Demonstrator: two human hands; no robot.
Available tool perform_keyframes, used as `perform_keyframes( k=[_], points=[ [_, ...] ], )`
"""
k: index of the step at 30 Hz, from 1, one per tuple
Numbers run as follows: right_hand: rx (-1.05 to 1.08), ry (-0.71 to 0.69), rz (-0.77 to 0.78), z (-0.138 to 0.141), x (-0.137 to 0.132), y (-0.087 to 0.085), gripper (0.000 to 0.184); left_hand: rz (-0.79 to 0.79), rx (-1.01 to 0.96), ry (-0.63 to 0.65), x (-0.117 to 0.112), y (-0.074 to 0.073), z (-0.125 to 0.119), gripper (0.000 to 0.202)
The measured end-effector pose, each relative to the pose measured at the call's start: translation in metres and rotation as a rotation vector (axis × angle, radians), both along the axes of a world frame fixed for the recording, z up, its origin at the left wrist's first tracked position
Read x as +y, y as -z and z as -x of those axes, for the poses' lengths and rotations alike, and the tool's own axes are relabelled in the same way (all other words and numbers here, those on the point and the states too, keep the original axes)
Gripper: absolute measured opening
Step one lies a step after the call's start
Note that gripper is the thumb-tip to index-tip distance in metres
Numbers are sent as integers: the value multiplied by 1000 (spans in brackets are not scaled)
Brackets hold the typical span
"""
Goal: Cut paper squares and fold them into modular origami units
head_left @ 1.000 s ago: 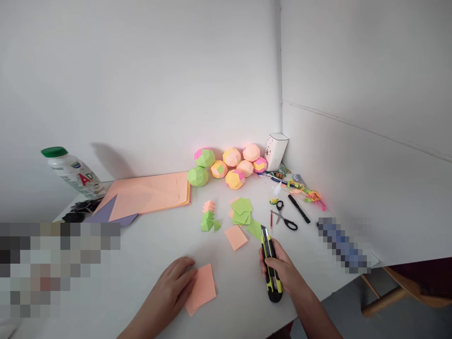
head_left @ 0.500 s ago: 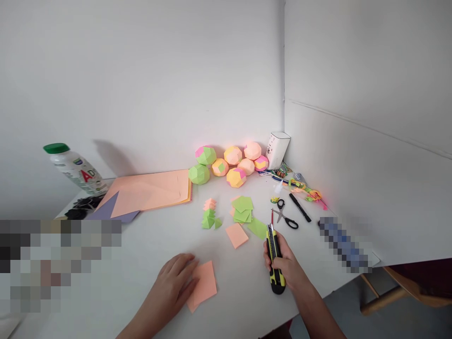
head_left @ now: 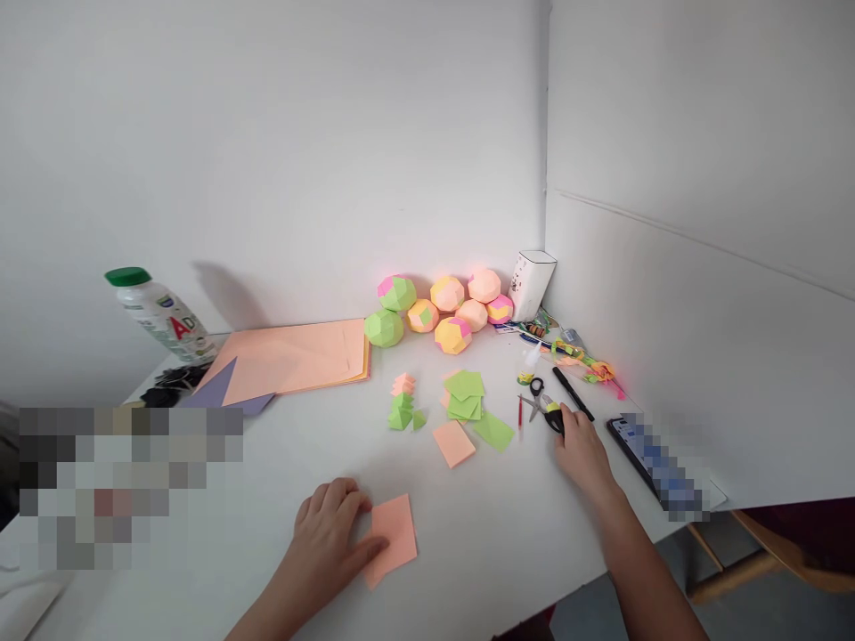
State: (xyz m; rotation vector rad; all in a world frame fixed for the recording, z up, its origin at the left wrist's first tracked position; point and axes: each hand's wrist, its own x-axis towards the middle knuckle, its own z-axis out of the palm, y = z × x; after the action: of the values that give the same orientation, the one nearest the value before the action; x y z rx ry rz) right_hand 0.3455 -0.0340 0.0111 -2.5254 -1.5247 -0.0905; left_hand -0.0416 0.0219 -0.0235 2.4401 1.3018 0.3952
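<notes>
My left hand (head_left: 332, 531) rests on the table with its fingers bent. Its thumb lies stretched across a small stack of peach paper squares (head_left: 396, 531). Over by the scissors (head_left: 537, 386), my right hand (head_left: 584, 450) is closed around a utility knife (head_left: 550, 406); only the knife's yellow and black front end shows, overlapping the scissors' lower handle. A red pen-like stick (head_left: 520, 411) lies left of the scissors, and a black marker (head_left: 573, 393) lies just beyond the hand.
Green paper squares (head_left: 464, 396) and another peach stack (head_left: 454, 443) lie mid-table, beside folded paper pieces (head_left: 402, 411). Faceted paper balls (head_left: 452, 336) sit by the wall. Large peach sheets (head_left: 294, 358) and a bottle (head_left: 160, 316) stand left; a phone (head_left: 638, 450) lies right.
My right hand has moved forward and right with the utility knife, down to the scissors. My left thumb has shifted further onto the peach paper. The view has swung slightly left.
</notes>
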Motion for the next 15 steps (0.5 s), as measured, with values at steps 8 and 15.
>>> perform_keyframes(
  k=[8, 15],
  points=[
    [-161, -223, -330, 17, 11, 7, 30, -6, -49, 49, -3, -3, -7, 8],
    [352, -1113, -57, 133, 32, -11, 33, -116, -107, 63, -7, 2, -16, 24]
  ],
)
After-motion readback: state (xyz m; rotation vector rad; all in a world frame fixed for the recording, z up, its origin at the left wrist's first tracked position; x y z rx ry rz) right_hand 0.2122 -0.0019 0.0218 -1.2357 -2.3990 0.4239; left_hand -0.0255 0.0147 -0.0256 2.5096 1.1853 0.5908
